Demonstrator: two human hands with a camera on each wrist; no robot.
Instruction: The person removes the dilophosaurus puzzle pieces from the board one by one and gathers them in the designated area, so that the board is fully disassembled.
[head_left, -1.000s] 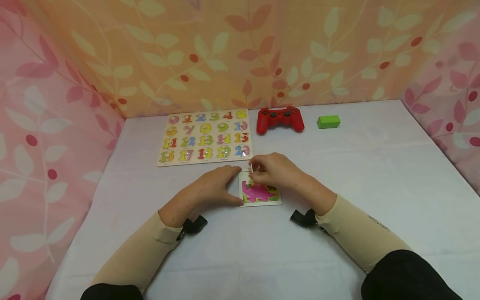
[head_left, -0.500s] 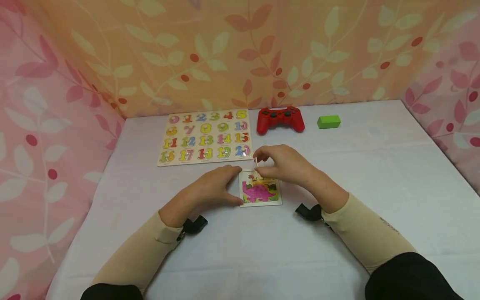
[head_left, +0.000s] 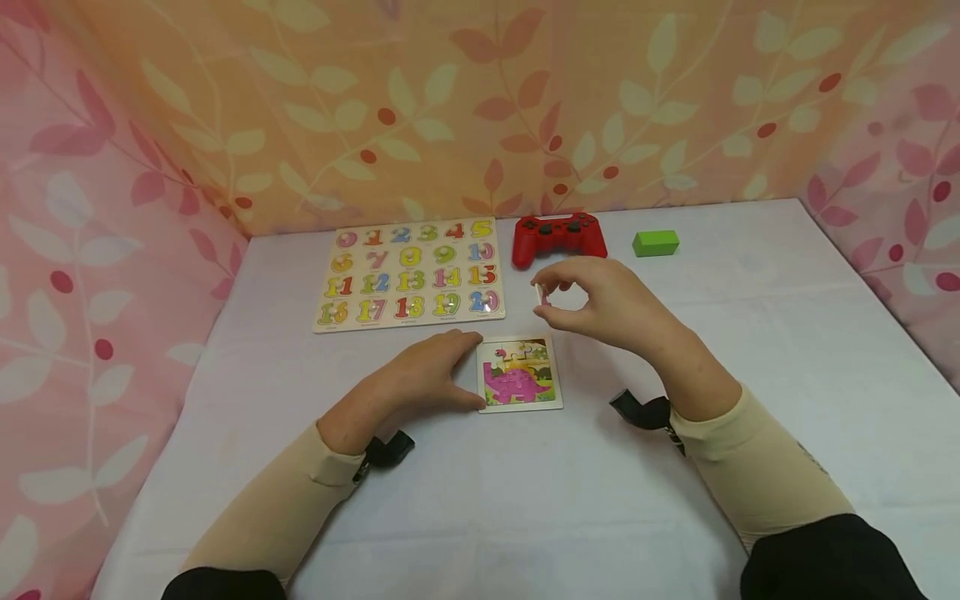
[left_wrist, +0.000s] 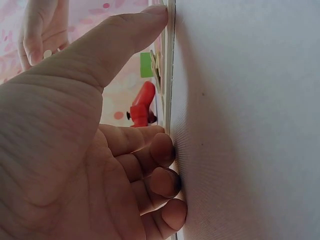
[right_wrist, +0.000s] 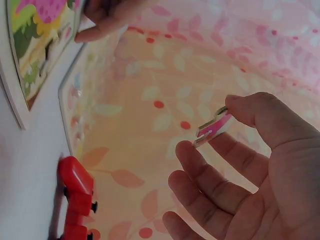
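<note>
A small square jigsaw puzzle with a pink dinosaur lies flat in a white frame on the table. At its left side, my left hand rests with the index fingertip by the upper corner and the thumb by the lower one. In the left wrist view the thumb touches the frame's edge, and the other fingers are loosely bent. Up and to the right of the puzzle, my right hand pinches a thin jigsaw piece between thumb and fingers. Pink shows on the piece's face; it is held in the air.
Behind the puzzle lies a wooden number board with colourful numerals. A red game controller stands beyond my right hand, and a green block is farther right. Floral cloth closes off the back and sides of the white-covered table.
My right hand has lifted away from the puzzle, up and to the right, with the jigsaw piece pinched. More of the puzzle's upper part shows. My left hand stays put.
</note>
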